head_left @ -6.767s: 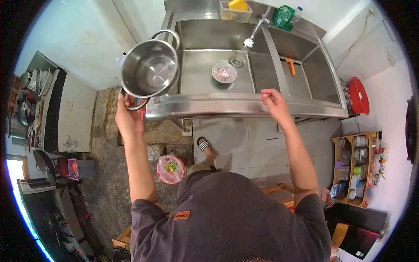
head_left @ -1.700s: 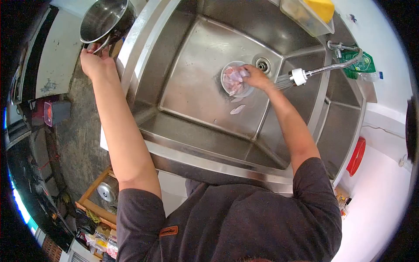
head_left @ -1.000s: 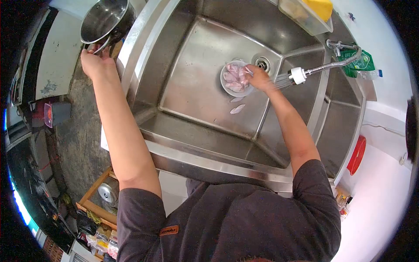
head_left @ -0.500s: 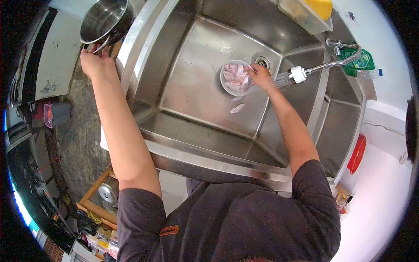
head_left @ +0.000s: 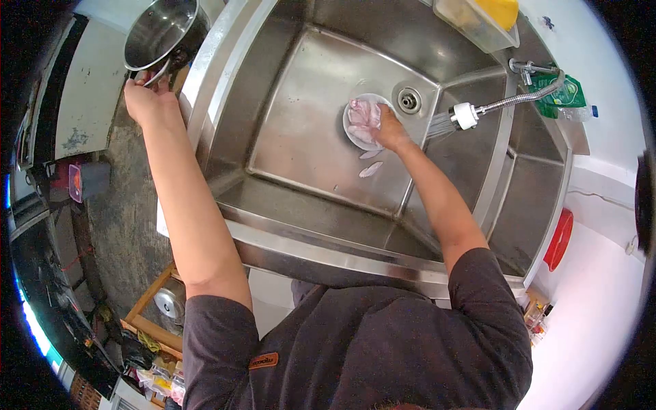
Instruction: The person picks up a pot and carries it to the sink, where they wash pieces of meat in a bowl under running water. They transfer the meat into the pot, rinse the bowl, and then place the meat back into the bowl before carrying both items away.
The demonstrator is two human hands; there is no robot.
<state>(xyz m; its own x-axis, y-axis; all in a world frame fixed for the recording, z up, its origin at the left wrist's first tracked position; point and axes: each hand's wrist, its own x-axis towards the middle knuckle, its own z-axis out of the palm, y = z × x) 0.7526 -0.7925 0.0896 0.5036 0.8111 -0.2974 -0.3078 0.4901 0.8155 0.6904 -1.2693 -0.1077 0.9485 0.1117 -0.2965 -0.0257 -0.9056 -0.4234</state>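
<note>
Left hand (head_left: 151,101) is closed around handle (head_left: 162,71) of pot (head_left: 158,31), outside sink (head_left: 301,130); pot could be dropped if grip slips. Bowl (head_left: 352,139) of pale pink meat (head_left: 363,117) stands in sink. By right hand (head_left: 391,130), half curled, meat or rim is touched; whether gripped cannot be told. Loose pieces (head_left: 370,170) could be washed to drain (head_left: 408,100) by water (head_left: 442,126) from faucet (head_left: 465,116). Writing on shirt label (head_left: 264,360), green pouch (head_left: 564,96) cannot be read.

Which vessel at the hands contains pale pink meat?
The small round whitish bowl in the steel sink, by the right hand; pink pieces lie inside. The shiny steel pot in the left hand shows only bare metal.
</note>
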